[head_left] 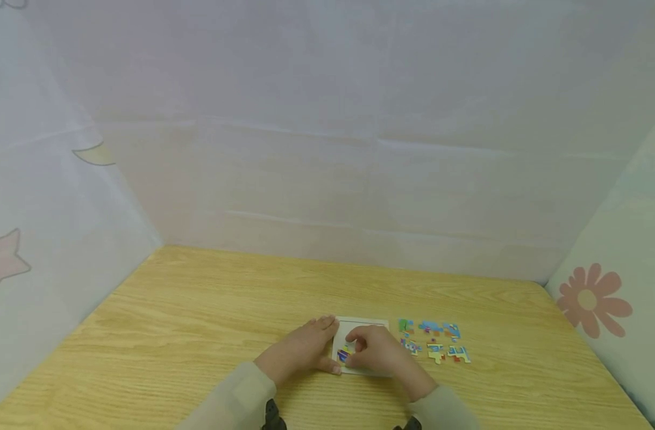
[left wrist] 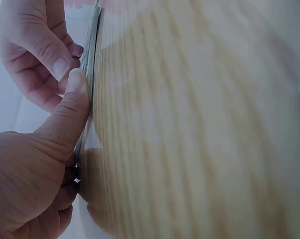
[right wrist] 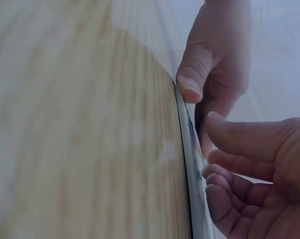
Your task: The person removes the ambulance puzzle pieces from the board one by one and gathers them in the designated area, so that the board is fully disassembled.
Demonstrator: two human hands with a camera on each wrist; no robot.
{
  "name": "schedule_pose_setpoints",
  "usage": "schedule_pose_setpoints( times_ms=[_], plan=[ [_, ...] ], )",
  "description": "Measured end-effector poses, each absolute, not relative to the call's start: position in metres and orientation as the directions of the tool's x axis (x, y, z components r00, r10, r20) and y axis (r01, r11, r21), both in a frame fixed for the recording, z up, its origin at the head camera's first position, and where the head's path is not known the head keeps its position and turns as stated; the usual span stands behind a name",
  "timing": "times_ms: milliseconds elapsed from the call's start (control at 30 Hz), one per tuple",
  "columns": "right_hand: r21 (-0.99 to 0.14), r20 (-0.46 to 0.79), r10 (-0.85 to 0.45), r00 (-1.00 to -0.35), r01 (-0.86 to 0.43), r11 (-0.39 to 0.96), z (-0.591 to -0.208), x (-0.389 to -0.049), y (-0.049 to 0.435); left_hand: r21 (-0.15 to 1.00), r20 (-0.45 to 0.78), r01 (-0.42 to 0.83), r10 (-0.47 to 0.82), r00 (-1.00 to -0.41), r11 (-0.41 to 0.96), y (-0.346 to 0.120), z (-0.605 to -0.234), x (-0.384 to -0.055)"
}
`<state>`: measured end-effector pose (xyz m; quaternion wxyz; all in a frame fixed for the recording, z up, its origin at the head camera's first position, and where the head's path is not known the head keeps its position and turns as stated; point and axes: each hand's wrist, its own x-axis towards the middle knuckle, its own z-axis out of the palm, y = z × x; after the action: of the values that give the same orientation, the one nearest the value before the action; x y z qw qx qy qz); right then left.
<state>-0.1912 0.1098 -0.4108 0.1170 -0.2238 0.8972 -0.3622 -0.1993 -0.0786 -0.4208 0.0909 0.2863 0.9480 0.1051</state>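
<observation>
A pale rectangular puzzle board lies on the wooden table. My left hand rests at its left side, fingers stretched to the far corner and thumb on the near corner. In the left wrist view the left thumb presses along the board's edge. Over the board is my right hand, fingers bent and fingertips right at some colourful jigsaw pieces lying in the board's left part. The right wrist view shows a gap between the right thumb and the bent fingers, with no piece seen there.
Right of the board lie several loose jigsaw pieces in two rough rows. The wooden table runs back to a pale cloth backdrop. Printed cloth walls stand at both sides.
</observation>
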Motion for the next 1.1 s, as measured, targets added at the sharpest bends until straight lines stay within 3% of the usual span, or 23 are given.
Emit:
schedule_pose_setpoints(
  times_ms=[700, 1100],
  plan=[
    [-0.601, -0.116, -0.503, -0.857, -0.343, 0.722, -0.406, -0.194, 0.095, 0.258, -0.099, 0.54, 0.577, -0.81, 0.801, -0.081, -0.418, -0.198],
    [-0.426, -0.142, -0.48, -0.866, -0.384, 0.819, -0.396, -0.195, 0.085, 0.281, -0.079, 0.552, 0.592, -0.802, 0.785, -0.081, -0.419, -0.197]
  ],
)
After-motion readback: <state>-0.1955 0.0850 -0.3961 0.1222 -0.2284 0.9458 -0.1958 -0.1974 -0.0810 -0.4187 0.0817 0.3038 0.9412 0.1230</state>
